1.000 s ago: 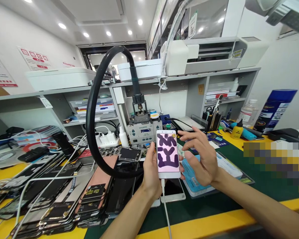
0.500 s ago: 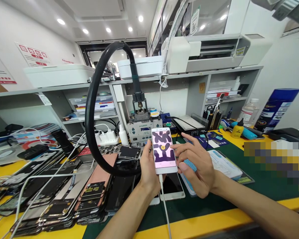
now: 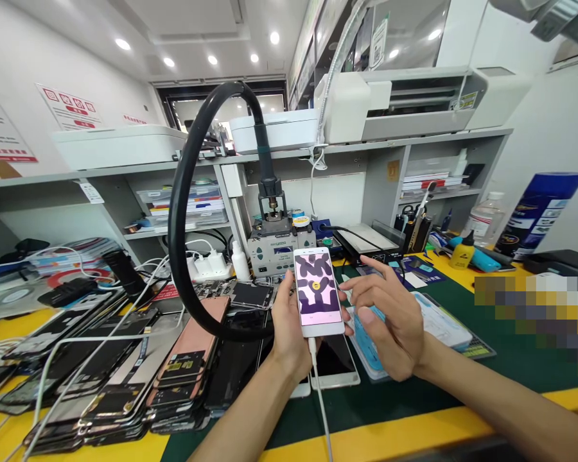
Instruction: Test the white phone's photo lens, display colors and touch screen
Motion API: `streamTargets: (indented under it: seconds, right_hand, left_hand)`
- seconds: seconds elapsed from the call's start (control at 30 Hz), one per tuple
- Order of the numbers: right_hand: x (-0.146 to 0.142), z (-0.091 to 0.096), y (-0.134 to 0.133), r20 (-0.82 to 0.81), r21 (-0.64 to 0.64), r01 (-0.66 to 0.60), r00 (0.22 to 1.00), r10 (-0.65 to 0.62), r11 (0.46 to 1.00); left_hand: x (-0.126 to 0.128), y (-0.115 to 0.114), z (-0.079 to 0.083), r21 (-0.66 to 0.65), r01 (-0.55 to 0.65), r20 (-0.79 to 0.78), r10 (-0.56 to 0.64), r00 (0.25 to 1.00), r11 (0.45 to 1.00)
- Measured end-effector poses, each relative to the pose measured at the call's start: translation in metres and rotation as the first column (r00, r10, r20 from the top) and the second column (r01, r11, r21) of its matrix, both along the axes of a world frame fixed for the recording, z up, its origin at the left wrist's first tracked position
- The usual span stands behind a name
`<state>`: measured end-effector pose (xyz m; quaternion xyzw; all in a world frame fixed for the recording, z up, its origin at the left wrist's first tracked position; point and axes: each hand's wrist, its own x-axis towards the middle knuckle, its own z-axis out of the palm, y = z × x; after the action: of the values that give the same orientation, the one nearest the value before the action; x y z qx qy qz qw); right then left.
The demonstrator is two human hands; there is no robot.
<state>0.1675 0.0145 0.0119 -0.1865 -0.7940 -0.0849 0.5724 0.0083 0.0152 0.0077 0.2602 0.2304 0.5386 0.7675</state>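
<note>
My left hand [image 3: 289,333] is wrapped round a white smartphone [image 3: 318,292] and holds it upright, its screen facing me. The lit screen shows a dark blotchy pattern on pink with a yellow dot in the middle. From the phone's bottom edge a white cable [image 3: 320,398] runs down towards me. To the right of the phone, my right hand [image 3: 388,321] hovers with loosely bent fingers apart, holding nothing. Below the held phone, another white phone with a dark screen [image 3: 336,360] lies on the green mat [image 3: 366,410].
Stacks of phone screens and parts [image 3: 183,366] cover the left side. A thick black hose [image 3: 176,224] arches up before a grey repair station [image 3: 270,255]. Blue-and-white plastic cases [image 3: 440,321] lie right of my hands. A yellow bottle [image 3: 462,251] stands further back.
My right hand has drawn back from the phone's screen, slightly to the right. The left hand keeps its hold on the phone. The whole view has shifted a little.
</note>
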Motion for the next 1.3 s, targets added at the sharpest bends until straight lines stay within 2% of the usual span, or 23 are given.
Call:
streamTargets:
  seconds: [0.13,0.3,0.43,0.63,0.73,0.97,1.17,1.3]
  right_hand:
    - [-0.002,-0.003,-0.005,0.044,-0.020,-0.050,0.998,0.051,0.999]
    - [-0.009,-0.007,-0.011,0.180,-0.041,-0.126,0.975,0.131,0.991]
    - [-0.010,-0.007,-0.011,0.308,-0.078,-0.113,0.942,0.131,0.991]
    - [-0.005,-0.007,-0.011,0.099,-0.031,-0.094,0.990,0.097,0.995]
    - [-0.007,-0.005,-0.012,0.048,-0.015,-0.078,0.996,0.079,0.997]
    - [-0.010,-0.007,-0.010,0.080,-0.015,-0.062,0.995,0.063,0.998]
    - [-0.008,-0.005,-0.009,0.022,0.011,-0.026,0.999,0.025,1.000]
    - [-0.008,-0.007,-0.006,0.047,-0.001,-0.011,0.999,0.011,1.000]
  left_hand:
    - [0.002,-0.001,0.001,-0.021,-0.050,0.002,0.050,0.999,0.999]
    - [0.004,-0.002,0.001,0.027,-0.094,0.040,0.093,0.995,0.995]
    - [0.006,-0.004,0.003,0.070,-0.100,0.042,0.097,0.994,0.993]
    - [0.007,-0.004,0.004,0.059,-0.074,0.039,0.072,0.997,0.995]
    - [0.007,-0.004,0.004,0.042,-0.083,0.030,0.082,0.996,0.996]
    - [0.006,-0.005,0.004,0.039,-0.074,0.042,0.073,0.996,0.996]
    - [0.006,-0.005,0.006,0.034,-0.074,0.028,0.073,0.997,0.997]
    - [0.007,-0.005,0.008,0.063,-0.091,0.038,0.089,0.995,0.994]
